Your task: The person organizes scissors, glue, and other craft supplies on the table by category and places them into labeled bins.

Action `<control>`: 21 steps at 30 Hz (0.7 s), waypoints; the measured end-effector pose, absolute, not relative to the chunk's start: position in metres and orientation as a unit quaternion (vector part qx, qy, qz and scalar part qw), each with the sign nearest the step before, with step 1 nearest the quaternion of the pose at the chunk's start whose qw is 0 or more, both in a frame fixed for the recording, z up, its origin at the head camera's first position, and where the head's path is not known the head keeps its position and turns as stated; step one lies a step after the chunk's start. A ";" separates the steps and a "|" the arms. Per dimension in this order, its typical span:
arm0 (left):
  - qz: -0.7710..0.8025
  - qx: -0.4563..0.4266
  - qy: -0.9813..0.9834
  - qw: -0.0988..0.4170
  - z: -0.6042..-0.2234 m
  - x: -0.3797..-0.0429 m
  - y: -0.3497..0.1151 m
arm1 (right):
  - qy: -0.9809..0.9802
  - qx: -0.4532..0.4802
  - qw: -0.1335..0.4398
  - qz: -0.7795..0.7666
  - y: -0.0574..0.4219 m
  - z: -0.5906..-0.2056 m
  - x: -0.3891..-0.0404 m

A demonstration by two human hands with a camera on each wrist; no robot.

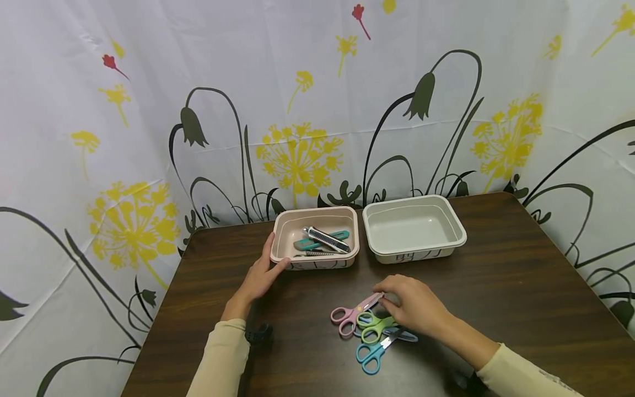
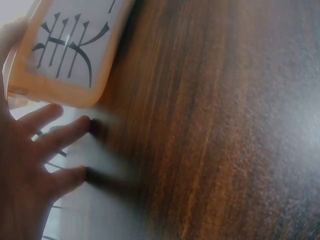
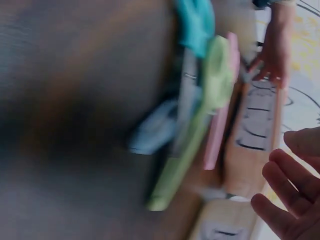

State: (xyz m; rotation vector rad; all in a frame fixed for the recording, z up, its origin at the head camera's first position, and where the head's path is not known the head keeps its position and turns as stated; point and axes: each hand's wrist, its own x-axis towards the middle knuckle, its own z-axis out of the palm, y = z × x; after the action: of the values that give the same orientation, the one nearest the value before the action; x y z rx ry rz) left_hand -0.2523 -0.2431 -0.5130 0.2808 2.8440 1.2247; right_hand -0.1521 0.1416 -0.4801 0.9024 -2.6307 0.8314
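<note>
My left hand (image 1: 258, 278) touches the left front corner of a pink plastic bin (image 1: 319, 265), thumb over the front rim and the other fingers spread along its side. Inside that bin lie a white-and-black utility knife (image 1: 327, 240), a teal utility knife (image 1: 340, 235) and another one partly under them. Over a loose pile of scissors hovers my right hand (image 1: 416, 306), its fingers slightly bent and nothing between them in the right wrist view. The pile has pink scissors (image 1: 349, 314), green scissors (image 1: 373, 327), light blue scissors (image 1: 372, 353) and a darker blue pair (image 1: 408, 336) underneath.
A white plastic bin (image 1: 414, 256) with a bare inside stands to the right of the pink one, near the back edge of the brown wooden table (image 1: 521, 292). Behind the table hangs a white flower-patterned curtain (image 1: 317, 82).
</note>
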 end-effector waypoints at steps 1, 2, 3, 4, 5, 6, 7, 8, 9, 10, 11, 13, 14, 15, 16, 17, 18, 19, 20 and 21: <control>0.393 0.090 0.915 0.016 -0.513 -0.252 -0.244 | -0.904 0.305 0.108 0.280 0.144 -0.485 -0.149; 0.392 0.090 0.915 0.017 -0.513 -0.252 -0.244 | -0.908 0.302 0.096 0.274 0.146 -0.489 -0.146; 0.391 0.090 0.916 0.017 -0.512 -0.252 -0.244 | -0.912 0.300 0.085 0.266 0.148 -0.494 -0.143; 0.391 0.089 0.916 0.017 -0.512 -0.252 -0.244 | -0.915 0.300 0.075 0.258 0.149 -0.498 -0.141; 0.390 0.089 0.916 0.017 -0.512 -0.252 -0.244 | -0.918 0.300 0.064 0.250 0.150 -0.502 -0.139; 0.390 0.087 0.916 0.017 -0.512 -0.251 -0.244 | -0.920 0.301 0.057 0.243 0.151 -0.505 -0.137; 0.390 0.088 0.916 0.018 -0.511 -0.251 -0.244 | -0.921 0.305 0.052 0.237 0.152 -0.508 -0.135; 0.390 0.087 0.916 0.018 -0.511 -0.252 -0.244 | -0.921 0.309 0.048 0.231 0.153 -0.510 -0.134; 0.390 0.087 0.917 0.019 -0.511 -0.252 -0.244 | -0.921 0.314 0.048 0.226 0.153 -0.511 -0.132; 0.391 0.086 0.916 0.019 -0.511 -0.252 -0.243 | -0.920 0.318 0.048 0.223 0.154 -0.512 -0.132; 0.391 0.086 0.916 0.019 -0.511 -0.252 -0.243 | -0.920 0.321 0.050 0.220 0.154 -0.513 -0.131; 0.392 0.087 0.916 0.018 -0.511 -0.253 -0.243 | -0.919 0.325 0.056 0.215 0.154 -0.515 -0.130; 0.391 0.087 0.916 0.017 -0.511 -0.253 -0.243 | -0.919 0.326 0.058 0.213 0.154 -0.515 -0.130; 0.391 0.088 0.916 0.018 -0.512 -0.253 -0.243 | -0.920 0.326 0.058 0.211 0.154 -0.515 -0.130; 0.392 0.088 0.916 0.017 -0.512 -0.253 -0.243 | -0.920 0.326 0.058 0.210 0.154 -0.515 -0.130; 0.392 0.088 0.916 0.018 -0.512 -0.253 -0.243 | -0.920 0.327 0.057 0.208 0.155 -0.515 -0.130; 0.392 0.088 0.916 0.018 -0.513 -0.253 -0.243 | -0.920 0.328 0.055 0.206 0.155 -0.516 -0.130; 0.392 0.088 0.916 0.018 -0.513 -0.253 -0.243 | -0.921 0.329 0.052 0.205 0.155 -0.516 -0.130; 0.392 0.087 0.915 0.019 -0.513 -0.253 -0.243 | -0.920 0.330 0.051 0.203 0.155 -0.516 -0.129; 0.392 0.087 0.916 0.020 -0.513 -0.253 -0.243 | -0.920 0.332 0.049 0.202 0.155 -0.516 -0.129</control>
State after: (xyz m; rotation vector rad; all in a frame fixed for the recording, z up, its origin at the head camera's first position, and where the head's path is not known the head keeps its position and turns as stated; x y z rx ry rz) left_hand -0.2526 -0.2433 -0.5129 0.2690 2.8416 1.2159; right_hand -0.1294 0.1551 -0.5162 1.0107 -2.8036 0.6148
